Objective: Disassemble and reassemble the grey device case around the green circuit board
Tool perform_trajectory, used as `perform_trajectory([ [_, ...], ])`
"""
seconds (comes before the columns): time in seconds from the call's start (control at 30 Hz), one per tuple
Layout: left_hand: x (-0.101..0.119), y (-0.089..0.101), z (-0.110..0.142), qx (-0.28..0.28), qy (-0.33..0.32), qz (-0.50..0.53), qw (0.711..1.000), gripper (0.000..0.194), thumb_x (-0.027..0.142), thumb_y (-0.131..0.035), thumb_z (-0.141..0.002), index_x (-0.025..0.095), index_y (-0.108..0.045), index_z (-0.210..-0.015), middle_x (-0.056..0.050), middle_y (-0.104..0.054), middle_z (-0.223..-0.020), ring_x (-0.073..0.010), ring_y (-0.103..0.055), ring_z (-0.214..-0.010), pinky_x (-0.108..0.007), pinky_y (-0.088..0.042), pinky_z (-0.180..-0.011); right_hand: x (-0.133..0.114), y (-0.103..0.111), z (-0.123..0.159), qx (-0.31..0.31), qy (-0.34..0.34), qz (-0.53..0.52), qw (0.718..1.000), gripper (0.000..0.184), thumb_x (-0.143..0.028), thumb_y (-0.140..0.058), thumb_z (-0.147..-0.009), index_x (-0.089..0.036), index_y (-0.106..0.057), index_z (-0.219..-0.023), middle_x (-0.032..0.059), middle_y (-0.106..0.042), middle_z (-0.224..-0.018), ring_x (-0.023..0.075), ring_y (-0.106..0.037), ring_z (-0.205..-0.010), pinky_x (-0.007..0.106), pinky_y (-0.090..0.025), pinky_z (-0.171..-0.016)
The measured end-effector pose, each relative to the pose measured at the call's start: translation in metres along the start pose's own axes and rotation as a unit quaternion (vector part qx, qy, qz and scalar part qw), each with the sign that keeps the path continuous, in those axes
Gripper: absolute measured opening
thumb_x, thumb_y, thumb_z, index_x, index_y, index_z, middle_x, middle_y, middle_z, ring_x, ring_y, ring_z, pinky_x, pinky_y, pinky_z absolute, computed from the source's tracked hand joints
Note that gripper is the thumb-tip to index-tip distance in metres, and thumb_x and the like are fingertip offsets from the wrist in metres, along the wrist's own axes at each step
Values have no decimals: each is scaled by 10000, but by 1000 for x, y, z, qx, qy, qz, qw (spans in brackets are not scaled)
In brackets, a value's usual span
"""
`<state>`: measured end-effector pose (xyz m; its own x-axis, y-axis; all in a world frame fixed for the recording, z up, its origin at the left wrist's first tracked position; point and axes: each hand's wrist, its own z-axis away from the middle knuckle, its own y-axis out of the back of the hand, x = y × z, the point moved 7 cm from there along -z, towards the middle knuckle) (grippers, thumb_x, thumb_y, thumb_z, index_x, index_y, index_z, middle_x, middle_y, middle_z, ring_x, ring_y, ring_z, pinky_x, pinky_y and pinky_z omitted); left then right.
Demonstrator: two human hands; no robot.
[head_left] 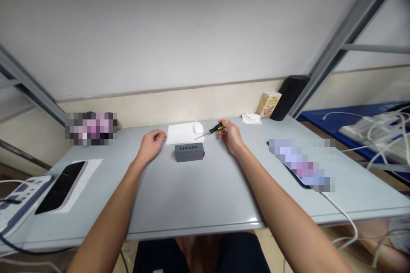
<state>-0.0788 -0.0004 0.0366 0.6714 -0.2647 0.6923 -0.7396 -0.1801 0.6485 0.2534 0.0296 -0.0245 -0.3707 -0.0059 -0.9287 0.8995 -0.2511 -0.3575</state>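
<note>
Pale wall (192, 51) stands behind the grey table (198, 200). Left hand (152, 144) is loosely curled, seemingly empty; right hand (232, 136) is closed. Between them lies the dark box (189, 153). Near it, the screwdriver (216, 128), pinched in the right hand, could scratch the box if the grip slips.

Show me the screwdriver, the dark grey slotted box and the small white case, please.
Screwdriver (216, 128): head view, on its black and yellow handle.
Dark grey slotted box (189, 155): head view, on its front face.
Small white case (198, 128): head view, on its top.
</note>
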Motion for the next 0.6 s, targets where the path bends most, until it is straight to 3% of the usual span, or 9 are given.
perform_trajectory([
  [0.17,15,-7,7,-45,-105,-115,987,327,358,-503,-965,204,-559,-682,-8,-561,-712,-168,-494,-674,-306,-375,-687,2,1,0,8,13,26,1000,207,-397,-719,-790,-210,-662,-859,-14,-597,-731,98,-519,-515,239,-444,-464],
  [0.3,29,0,9,-15,-129,-67,989,322,342,-504,-964,198,-580,-687,-6,-552,-698,-161,-484,-664,-303,-390,-689,2,-1,3,10,36,54,998,237,-437,-739,-795,-217,-673,-854,-19,-591,-692,114,-507,-525,255,-418,-476],
  [0.4,39,0,10,-38,-104,7,994,332,390,-510,-965,186,-651,-744,-34,-633,-759,-173,-533,-706,-301,-422,-693,-1,-3,5,13,64,65,996,289,-504,-731,-813,-226,-677,-865,-28,-583,-690,115,-486,-525,262,-384,-481],
  [0.47,47,-5,13,-86,-86,58,991,356,450,-515,-978,184,-702,-833,-58,-700,-850,-194,-601,-779,-308,-459,-724,-3,-3,5,18,83,71,994,326,-548,-716,-822,-228,-676,-865,-33,-572,-692,113,-468,-516,268,-359,-482],
  [0.6,63,-25,23,-245,-72,124,959,351,515,-601,-961,212,-743,-1067,-104,-756,-1081,-248,-691,-947,-338,-536,-786,-2,-1,4,27,94,77,992,351,-579,-692,-835,-229,-673,-857,-43,-533,-651,117,-445,-507,275,-333,-495],
])
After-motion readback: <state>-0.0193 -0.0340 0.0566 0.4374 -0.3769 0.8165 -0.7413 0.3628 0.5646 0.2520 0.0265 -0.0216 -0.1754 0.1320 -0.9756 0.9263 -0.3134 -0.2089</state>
